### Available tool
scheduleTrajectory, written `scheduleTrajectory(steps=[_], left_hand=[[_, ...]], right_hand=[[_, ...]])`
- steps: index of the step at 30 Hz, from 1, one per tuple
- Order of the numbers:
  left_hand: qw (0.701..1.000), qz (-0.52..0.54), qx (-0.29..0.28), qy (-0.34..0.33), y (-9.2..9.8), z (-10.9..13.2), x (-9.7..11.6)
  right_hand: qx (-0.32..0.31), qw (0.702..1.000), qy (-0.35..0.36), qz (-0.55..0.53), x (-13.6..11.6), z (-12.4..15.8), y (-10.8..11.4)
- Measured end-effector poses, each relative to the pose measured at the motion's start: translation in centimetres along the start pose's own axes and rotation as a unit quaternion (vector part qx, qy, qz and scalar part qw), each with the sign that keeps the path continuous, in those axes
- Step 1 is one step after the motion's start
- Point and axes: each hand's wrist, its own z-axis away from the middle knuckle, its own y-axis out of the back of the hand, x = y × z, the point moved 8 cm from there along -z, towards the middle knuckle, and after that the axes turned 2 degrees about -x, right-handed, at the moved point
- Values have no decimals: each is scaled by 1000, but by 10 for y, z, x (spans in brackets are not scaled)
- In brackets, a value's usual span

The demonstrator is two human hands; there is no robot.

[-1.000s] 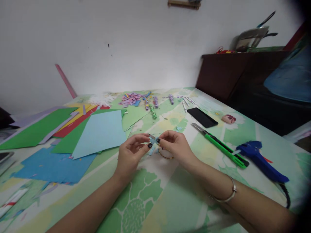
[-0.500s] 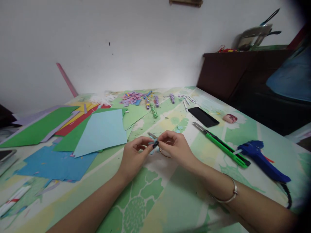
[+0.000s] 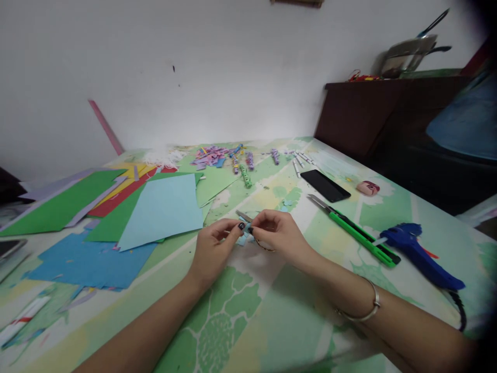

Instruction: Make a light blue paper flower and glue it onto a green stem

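Note:
My left hand (image 3: 216, 251) and my right hand (image 3: 285, 238) almost meet at the middle of the table, thumbs and forefingers pinched together. Between the fingertips is a small light blue paper piece (image 3: 247, 226), partly hidden by the fingers. Scissors (image 3: 265, 245) lie on the table just behind and under the hands, with the blade tips showing beyond the fingers. Light blue scraps (image 3: 243, 240) lie beneath the fingertips. A light blue sheet (image 3: 166, 210) rests on green paper to the left of my left hand.
On the right are a phone (image 3: 325, 185), a green cutter (image 3: 359, 235) and a blue glue gun (image 3: 423, 256). Purple strips (image 3: 209, 157), a green paper roll (image 3: 245, 176) and white crayons (image 3: 305, 158) lie at the back. Blue sheets (image 3: 93, 261) lie at the left.
My left thumb has moved slightly up, and its dark nail now shows near the forefinger. The fingertips of both hands are a little differently placed around the blue paper.

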Motion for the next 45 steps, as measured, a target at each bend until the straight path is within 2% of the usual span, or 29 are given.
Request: scheduleTrajectory(steps=[8, 16, 19, 23, 25, 32, 36, 39, 42, 45], left_hand=[[991, 77, 50, 96, 8, 0, -15], [979, 124, 99, 131, 19, -1, -32], [977, 152, 69, 136, 14, -2, -34], [975, 170, -36, 138, -7, -2, -30], [974, 167, -62, 141, -13, 0, -29], [981, 109, -42, 158, -8, 2, -27], [983, 90, -7, 161, -1, 1, -28], [986, 78, 32, 143, 13, -5, -28], [977, 121, 146, 102, 48, -13, -24], [943, 206, 255, 59, 84, -16, -22]], right_hand=[[1, 1000, -21, 3, 8, 0, 1], [28, 999, -43, 3, 7, -1, 6], [48, 998, -46, -13, 5, -2, 9], [39, 998, -38, -31, 2, -2, 7], [29, 998, -38, -32, 2, -1, 5], [24, 998, -50, -43, 1, 0, 4], [35, 998, -35, -47, 0, -2, 9], [52, 997, -26, -60, -2, -3, 16], [77, 994, -25, -75, -4, -4, 24], [97, 992, -20, -75, -7, -4, 30]])
